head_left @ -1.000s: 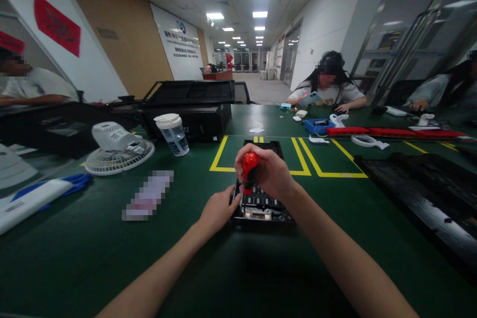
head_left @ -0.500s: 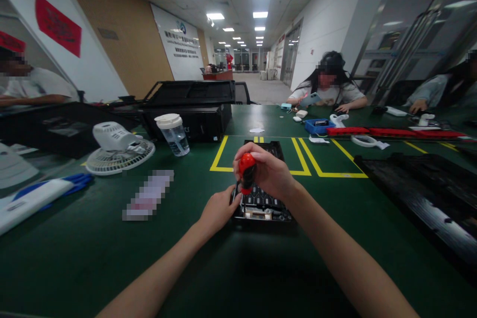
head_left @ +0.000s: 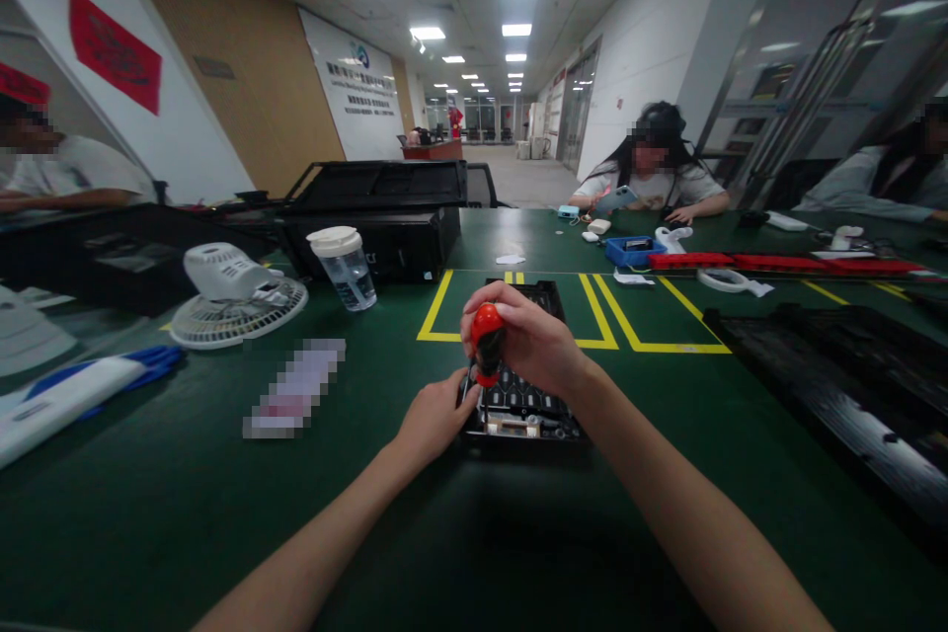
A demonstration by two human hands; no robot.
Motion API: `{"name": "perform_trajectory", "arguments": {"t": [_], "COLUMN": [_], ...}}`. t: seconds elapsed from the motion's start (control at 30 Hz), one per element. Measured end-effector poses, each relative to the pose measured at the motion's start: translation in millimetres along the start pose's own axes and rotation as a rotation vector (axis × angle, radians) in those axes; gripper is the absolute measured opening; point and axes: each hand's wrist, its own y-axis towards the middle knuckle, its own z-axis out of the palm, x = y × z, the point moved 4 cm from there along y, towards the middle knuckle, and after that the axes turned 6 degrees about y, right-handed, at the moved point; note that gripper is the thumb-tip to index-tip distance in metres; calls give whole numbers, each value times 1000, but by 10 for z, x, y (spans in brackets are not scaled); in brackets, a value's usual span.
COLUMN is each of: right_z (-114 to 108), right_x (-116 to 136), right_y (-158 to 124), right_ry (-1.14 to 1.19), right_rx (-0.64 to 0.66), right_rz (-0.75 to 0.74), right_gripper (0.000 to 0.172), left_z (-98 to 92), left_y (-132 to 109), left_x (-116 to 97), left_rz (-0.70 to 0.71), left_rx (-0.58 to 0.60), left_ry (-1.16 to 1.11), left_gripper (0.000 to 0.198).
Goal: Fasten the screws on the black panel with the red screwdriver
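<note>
A black electronic device with an open top and a grid of parts lies on the green table in front of me. My right hand is closed round a screwdriver with a red and black handle, held upright over the device's left side. My left hand rests against the device's left front edge, its fingers curled on the casing.
A white desk fan and a clear plastic cup stand to the left, with a large black case behind them. Yellow tape lines mark the table. A black tray lies at right. People sit at the far right and at the left.
My right hand and the screwdriver have shifted slightly left and turned a little. The left hand and the device have stayed put.
</note>
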Motion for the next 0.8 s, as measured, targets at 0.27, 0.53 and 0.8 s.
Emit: {"name": "perform_trajectory", "arguments": {"t": [0.27, 0.53, 0.8], "right_z": [-3, -9, -26], "right_x": [6, 11, 29], "right_y": [8, -15, -15], "right_ry": [43, -7, -50], "right_rx": [32, 25, 23], "right_rz": [-1, 10, 0], "right_gripper": [17, 16, 14], "left_z": [-9, -6, -16], "left_y": [-6, -11, -6], "left_x": [-10, -14, -21], "left_rz": [-15, -15, -26], "left_rx": [6, 15, 30], "left_ry": [12, 12, 4], "left_gripper": [35, 35, 35]}}
